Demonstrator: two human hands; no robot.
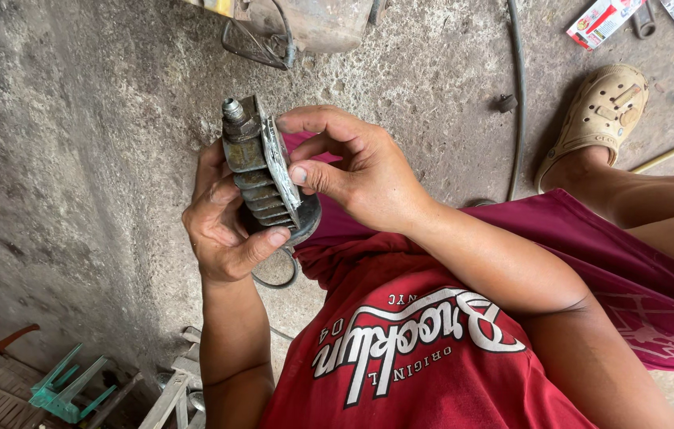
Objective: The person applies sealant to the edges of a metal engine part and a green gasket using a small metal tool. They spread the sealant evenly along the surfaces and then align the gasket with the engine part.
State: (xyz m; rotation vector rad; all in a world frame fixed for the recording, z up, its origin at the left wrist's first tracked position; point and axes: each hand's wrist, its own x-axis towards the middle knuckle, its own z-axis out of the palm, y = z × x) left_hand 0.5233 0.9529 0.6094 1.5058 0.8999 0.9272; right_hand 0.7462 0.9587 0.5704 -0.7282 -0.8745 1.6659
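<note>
Head view: left hand (pixel 222 226) clamped around the finned metal part (pixel 261 171), held above the concrete floor (pixel 75 159).
Right hand (pixel 357 171): fingertips pinching its thin plate edge.
Risk: the greasy part could slip and drop near the sandalled foot (pixel 599 115).

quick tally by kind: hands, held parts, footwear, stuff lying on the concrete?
Hands: 2, left hand and right hand, both on the part
Finned metal part: 1
Beige clog: 1
Hose on the floor: 1
Red-and-white packet: 1
Green plastic frame: 1
Total: 7
</note>
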